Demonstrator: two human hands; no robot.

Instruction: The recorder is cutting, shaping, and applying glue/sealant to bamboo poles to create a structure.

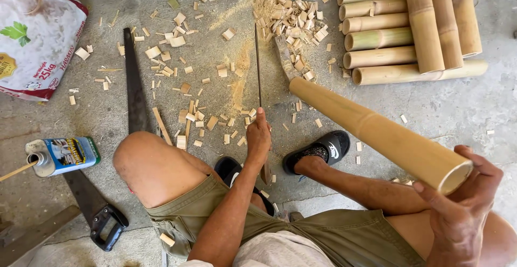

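A bamboo pole [377, 130] is clamped at its near end by the right hand [463, 202]. Left of the pole, a long thin blade [258, 68] is gripped by the left hand [258, 138]. Beyond the pole, bamboo chips [291, 16] are scattered on the floor [458, 111].

pole [377, 130]: bamboo, tan skin, smooth with a slight sheen; cut end pale and hollow
stack [409, 25]: bamboo poles, yellow to greenish, smooth skin
blade [257, 65]: thin dark metal, dull
saw [134, 89]: dark matt metal blade, black plastic handle
chips [291, 16]: pale raw bamboo, rough, with fine sawdust
floor [474, 111]: grey concrete, rough and matt
sack [37, 35]: woven plastic, white and red, slightly glossy
can [62, 155]: metal, glossy printed label
shorts [344, 234]: olive cloth, matt
sandal [320, 149]: black rubbery, matt
plank [32, 234]: grey weathered wood, rough
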